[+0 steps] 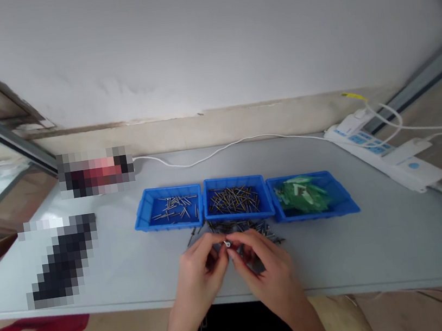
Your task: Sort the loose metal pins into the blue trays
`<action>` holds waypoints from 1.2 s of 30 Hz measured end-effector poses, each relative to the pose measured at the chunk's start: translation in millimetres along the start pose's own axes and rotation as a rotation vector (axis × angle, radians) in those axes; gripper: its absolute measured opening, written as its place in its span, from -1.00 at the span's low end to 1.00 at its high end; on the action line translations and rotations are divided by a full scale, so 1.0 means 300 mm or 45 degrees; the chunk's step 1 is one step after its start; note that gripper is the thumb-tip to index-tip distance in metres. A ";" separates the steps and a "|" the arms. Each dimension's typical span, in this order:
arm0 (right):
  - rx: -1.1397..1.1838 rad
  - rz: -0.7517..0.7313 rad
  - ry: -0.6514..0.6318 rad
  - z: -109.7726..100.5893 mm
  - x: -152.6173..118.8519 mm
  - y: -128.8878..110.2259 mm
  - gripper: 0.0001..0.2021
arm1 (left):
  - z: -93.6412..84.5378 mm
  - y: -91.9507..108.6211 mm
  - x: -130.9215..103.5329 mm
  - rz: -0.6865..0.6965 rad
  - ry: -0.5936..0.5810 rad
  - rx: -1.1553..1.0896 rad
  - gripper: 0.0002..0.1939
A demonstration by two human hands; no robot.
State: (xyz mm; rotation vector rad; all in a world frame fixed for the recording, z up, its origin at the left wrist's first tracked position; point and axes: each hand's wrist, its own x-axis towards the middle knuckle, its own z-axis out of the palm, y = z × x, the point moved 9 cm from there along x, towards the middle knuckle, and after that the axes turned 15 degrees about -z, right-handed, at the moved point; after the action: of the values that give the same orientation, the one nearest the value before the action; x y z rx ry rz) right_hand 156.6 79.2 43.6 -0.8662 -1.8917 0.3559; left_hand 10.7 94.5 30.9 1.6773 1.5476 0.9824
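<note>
The left hand and the right hand are both pinched on one small metal piece, which is between their fingertips. Just beyond this grip lie loose metal pins; farther beyond stands the middle blue bin, filled with similar pins.
</note>
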 end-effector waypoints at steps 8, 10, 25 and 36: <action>-0.003 0.017 0.005 0.002 -0.005 0.005 -0.82 | -0.002 -0.010 0.005 -0.029 -0.007 -0.033 -0.87; -0.006 0.026 -0.002 0.003 -0.007 0.007 -0.82 | -0.004 -0.009 0.006 -0.024 -0.002 -0.040 -0.87; 0.000 0.020 0.013 -0.002 0.000 0.006 -0.84 | 0.004 -0.027 0.007 -0.047 -0.019 -0.046 -0.87; 0.009 0.032 0.029 -0.009 0.006 0.009 -0.84 | -0.016 0.009 0.005 -0.006 0.016 -0.097 -0.87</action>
State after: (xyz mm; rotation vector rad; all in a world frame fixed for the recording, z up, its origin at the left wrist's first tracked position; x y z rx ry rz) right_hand 159.7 81.9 44.5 -0.8860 -1.8590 0.3665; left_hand 8.0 95.5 35.7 1.6168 1.5023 1.0383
